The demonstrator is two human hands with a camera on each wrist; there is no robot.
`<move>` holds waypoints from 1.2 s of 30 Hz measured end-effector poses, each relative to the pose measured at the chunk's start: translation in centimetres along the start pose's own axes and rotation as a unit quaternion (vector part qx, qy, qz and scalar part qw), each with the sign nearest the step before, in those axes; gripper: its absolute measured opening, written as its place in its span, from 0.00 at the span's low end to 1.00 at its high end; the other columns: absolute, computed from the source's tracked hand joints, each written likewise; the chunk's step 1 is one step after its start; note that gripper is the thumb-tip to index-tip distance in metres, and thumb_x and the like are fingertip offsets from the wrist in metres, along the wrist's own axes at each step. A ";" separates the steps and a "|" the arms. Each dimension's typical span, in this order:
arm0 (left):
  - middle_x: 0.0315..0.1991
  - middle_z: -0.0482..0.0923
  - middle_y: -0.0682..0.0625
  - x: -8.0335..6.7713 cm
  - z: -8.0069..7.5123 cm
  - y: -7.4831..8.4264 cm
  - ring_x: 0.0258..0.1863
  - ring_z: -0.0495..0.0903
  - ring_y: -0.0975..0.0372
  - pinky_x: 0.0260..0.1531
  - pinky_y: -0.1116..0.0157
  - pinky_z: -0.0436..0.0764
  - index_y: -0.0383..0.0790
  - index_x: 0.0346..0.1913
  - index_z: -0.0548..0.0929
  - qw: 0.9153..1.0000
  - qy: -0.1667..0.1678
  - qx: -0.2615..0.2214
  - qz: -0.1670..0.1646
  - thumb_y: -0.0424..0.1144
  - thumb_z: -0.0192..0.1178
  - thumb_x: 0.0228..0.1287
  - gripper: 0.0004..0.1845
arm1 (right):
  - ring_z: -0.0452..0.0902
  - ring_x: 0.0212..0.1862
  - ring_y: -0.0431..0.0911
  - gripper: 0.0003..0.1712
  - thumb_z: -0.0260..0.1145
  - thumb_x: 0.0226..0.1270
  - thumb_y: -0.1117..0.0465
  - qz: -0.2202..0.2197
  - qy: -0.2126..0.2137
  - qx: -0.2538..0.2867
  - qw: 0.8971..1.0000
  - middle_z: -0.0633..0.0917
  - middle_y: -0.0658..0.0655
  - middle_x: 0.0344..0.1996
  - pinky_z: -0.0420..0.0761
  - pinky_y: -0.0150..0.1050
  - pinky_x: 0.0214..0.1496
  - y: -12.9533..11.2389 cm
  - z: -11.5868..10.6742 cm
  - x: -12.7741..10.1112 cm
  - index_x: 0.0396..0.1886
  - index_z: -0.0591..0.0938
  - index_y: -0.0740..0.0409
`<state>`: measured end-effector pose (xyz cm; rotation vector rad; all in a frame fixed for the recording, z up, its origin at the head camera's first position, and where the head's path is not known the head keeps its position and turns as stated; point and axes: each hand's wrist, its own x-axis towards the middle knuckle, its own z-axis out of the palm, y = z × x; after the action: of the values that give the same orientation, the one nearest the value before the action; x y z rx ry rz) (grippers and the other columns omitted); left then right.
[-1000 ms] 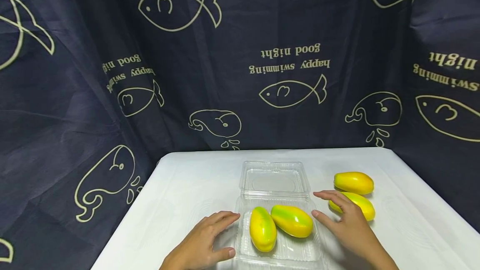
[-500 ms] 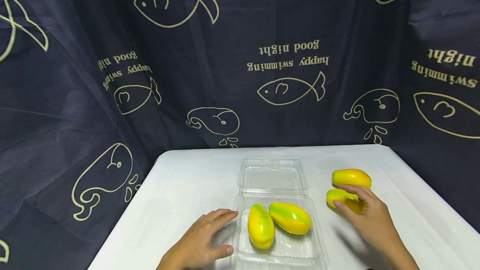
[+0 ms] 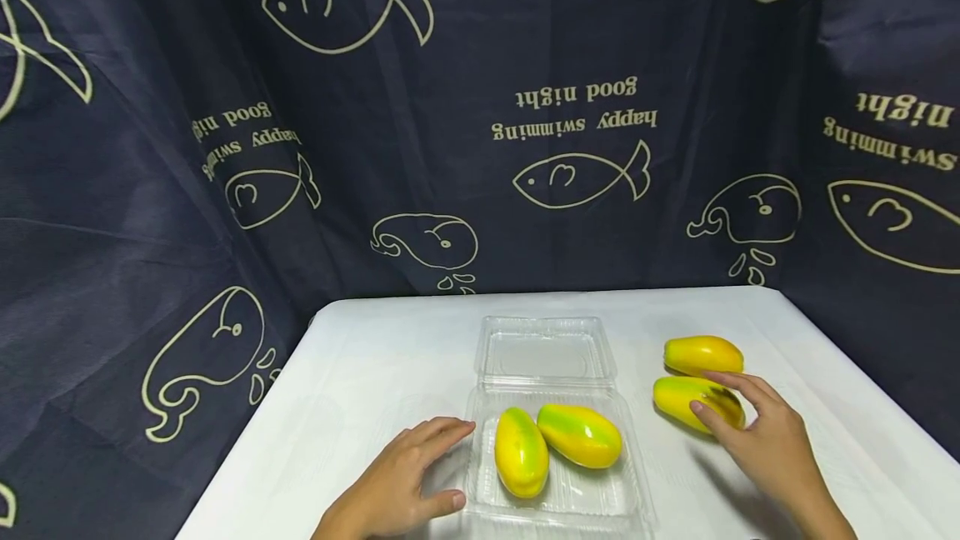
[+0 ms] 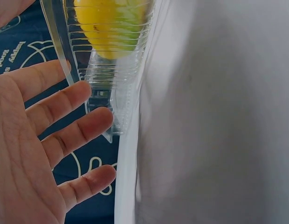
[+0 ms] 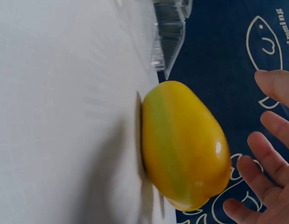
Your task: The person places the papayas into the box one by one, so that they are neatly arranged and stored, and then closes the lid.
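Observation:
Beside the near edge of the clear plastic clamshell box point(image 3: 570, 511), my left hand point(image 3: 405, 477) stays with fingers spread and nothing held; its fingertips reach the box wall point(image 4: 79, 51) in the left wrist view. Two yellow-green papayas point(image 3: 521, 452) lie inside the box's base. My right hand point(image 3: 768, 432) is at the nearer of two loose papayas point(image 3: 682, 402) on the right, thumb and fingers apart over its right end. The right wrist view has a gap between that papaya point(image 5: 182, 144) and the parted fingers of the hand point(image 5: 270, 172).
The box's lid point(image 3: 547, 352) lies folded back, away from me. Behind the nearer loose papaya rests the other one point(image 3: 705, 354). Everything stands on a white-covered table point(image 3: 390, 357), backed by a dark curtain point(image 3: 450, 148) with fish and whale drawings.
My right hand has moved right, from beside the box to the nearer loose papaya, and then slightly further toward its right end. The left hand has hardly moved; the papayas stay in place.

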<state>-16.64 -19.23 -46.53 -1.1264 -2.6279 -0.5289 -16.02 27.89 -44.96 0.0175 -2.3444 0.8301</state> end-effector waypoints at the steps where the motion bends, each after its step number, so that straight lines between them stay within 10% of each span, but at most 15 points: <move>1: 0.69 0.70 0.60 0.0 0.0 0.0 0.64 0.74 0.63 0.55 0.50 0.78 0.56 0.76 0.65 1.000 0.001 0.000 -0.001 0.62 0.62 0.63 0.40 | 0.76 0.55 0.51 0.28 0.79 0.54 0.49 0.004 -0.003 -0.002 1.000 0.84 0.57 0.50 0.67 0.36 0.49 0.1 0.1 0.0 0.54 0.84 0.52; 12: 0.69 0.68 0.63 0.0 0.0 0.0 0.66 0.72 0.66 0.57 0.51 0.78 0.58 0.75 0.66 1.000 -0.001 -0.017 -0.012 0.62 0.63 0.63 0.39 | 0.72 0.59 0.69 0.32 0.80 0.53 0.51 0.030 -0.014 0.004 0.999 0.79 0.68 0.58 0.68 0.65 0.55 1.7 0.6 -0.1 0.56 0.82 0.58; 20: 0.70 0.68 0.63 0.0 0.1 -0.2 0.66 0.72 0.66 0.58 0.51 0.78 0.64 0.76 0.62 1.000 -0.004 -0.017 -0.014 0.62 0.62 0.63 0.40 | 0.72 0.59 0.71 0.35 0.82 0.50 0.52 0.039 -0.023 -0.006 0.999 0.78 0.71 0.57 0.70 0.65 0.52 2.4 1.0 -0.1 0.57 0.82 0.60; 28: 0.70 0.67 0.64 0.0 0.0 -0.1 0.66 0.72 0.66 0.58 0.50 0.78 0.63 0.76 0.62 1.000 -0.006 -0.019 -0.021 0.63 0.61 0.63 0.39 | 0.77 0.53 0.64 0.36 0.83 0.47 0.51 0.018 -0.031 -0.011 0.999 0.80 0.67 0.55 0.65 0.21 0.37 2.8 1.0 -0.1 0.56 0.83 0.57; 36: 0.70 0.67 0.64 0.0 0.1 -0.1 0.66 0.72 0.66 0.58 0.50 0.78 0.65 0.76 0.62 1.000 -0.003 -0.020 -0.024 0.63 0.62 0.63 0.39 | 0.77 0.52 0.64 0.38 0.83 0.47 0.50 0.017 -0.059 -0.019 0.998 0.80 0.68 0.55 0.66 0.17 0.37 2.8 1.0 -0.2 0.59 0.82 0.60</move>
<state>-16.70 -19.26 -46.65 -1.0813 -2.6658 -0.5905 -17.06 29.51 -47.22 0.0110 -2.4779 0.8205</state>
